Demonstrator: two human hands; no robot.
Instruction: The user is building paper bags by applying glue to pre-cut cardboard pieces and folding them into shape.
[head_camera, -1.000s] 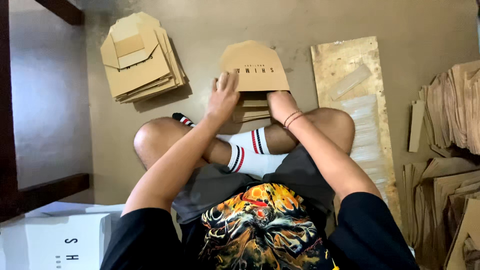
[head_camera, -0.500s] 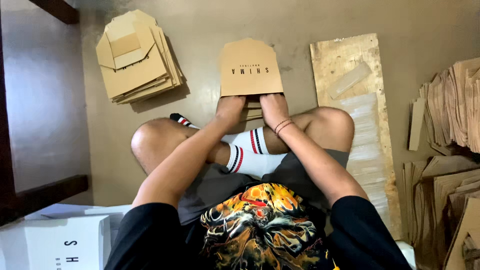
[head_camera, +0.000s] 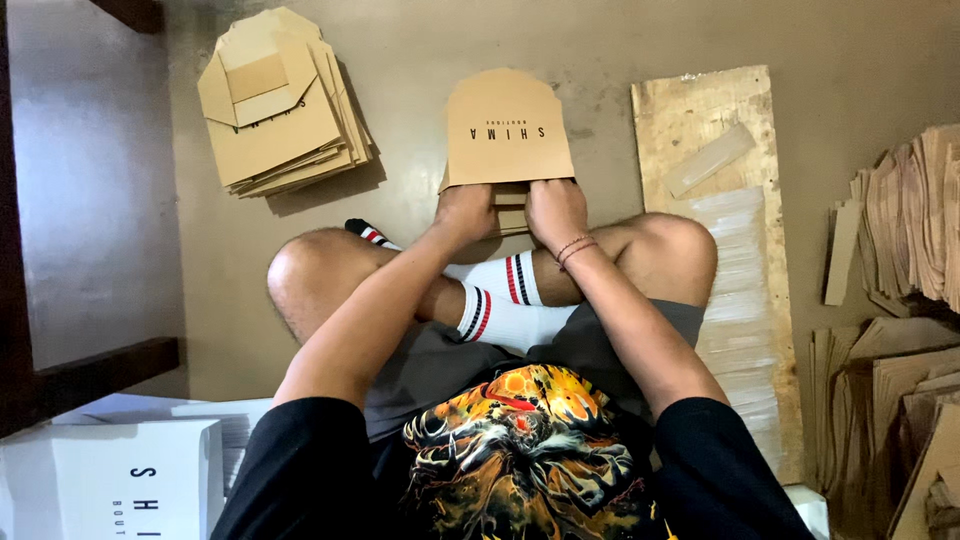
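Both hands, the left hand (head_camera: 465, 212) and right hand (head_camera: 556, 212), have drawn together and now pinch the near edge of the brown cardboard piece (head_camera: 505, 130), pressing it flat beside the wooden board (head_camera: 700, 110).

Seated person, both hands on a brown cardboard piece on the floor.

Left hand (head_camera: 465, 212) and right hand (head_camera: 556, 212) press the near edge of the cardboard piece (head_camera: 505, 128). Stack of flat cardboard (head_camera: 280, 110) lies left; wooden board (head_camera: 715, 130) lies right.

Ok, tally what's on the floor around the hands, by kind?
Brown cardboard piece with a rounded flap under both hands: 1
Stack of flat brown cardboard pieces: 1
Wooden board: 1
White box: 1
Total: 4
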